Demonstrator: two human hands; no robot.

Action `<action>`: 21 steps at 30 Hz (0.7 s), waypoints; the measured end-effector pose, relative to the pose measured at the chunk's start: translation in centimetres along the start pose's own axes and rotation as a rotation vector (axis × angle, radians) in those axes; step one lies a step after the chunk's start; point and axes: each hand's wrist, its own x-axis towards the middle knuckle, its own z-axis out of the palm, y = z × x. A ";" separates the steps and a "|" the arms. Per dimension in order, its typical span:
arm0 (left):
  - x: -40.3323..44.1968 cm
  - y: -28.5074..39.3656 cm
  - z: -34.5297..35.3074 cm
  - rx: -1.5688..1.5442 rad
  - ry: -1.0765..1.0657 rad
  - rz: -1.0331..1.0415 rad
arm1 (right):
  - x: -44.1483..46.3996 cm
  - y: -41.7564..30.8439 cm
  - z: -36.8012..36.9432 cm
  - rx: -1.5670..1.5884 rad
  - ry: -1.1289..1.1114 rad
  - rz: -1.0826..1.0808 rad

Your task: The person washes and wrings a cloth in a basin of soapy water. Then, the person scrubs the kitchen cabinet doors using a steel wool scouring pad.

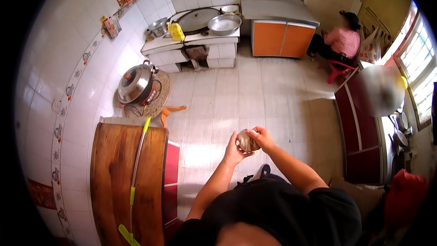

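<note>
In front of my body, above the tiled floor, I hold a small round pale-and-brown object (247,142) between both hands. Its surface looks shiny and uneven, but its kind cannot be made out. My left hand (234,151) grips it from the left and below. My right hand (261,138) closes over its right and upper side, with the fingers bent onto it. The palms and part of the object are hidden.
A wooden counter (114,173) with a green-and-silver pole (138,159) lies left. Beyond are a lidded pot (135,84) on a round table, a tiled stove (214,45) and an orange cabinet (268,38). A person (342,42) sits at the far right on a red stool (339,70).
</note>
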 end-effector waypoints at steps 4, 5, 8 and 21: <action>7.5 0.1 4.8 -0.094 -0.213 -0.135 | 2.8 -3.2 -5.5 -0.504 0.077 -0.429; 9.7 0.2 5.6 -0.123 -0.183 -0.114 | 3.8 -3.3 -6.5 -0.533 0.105 -0.508; 15.1 2.8 6.8 -0.199 -0.243 -0.100 | 7.8 -5.3 -9.0 -0.650 0.143 -0.639; 36.1 28.2 12.6 -0.203 -0.253 -0.030 | 42.3 -16.1 -8.4 -0.483 0.015 -0.739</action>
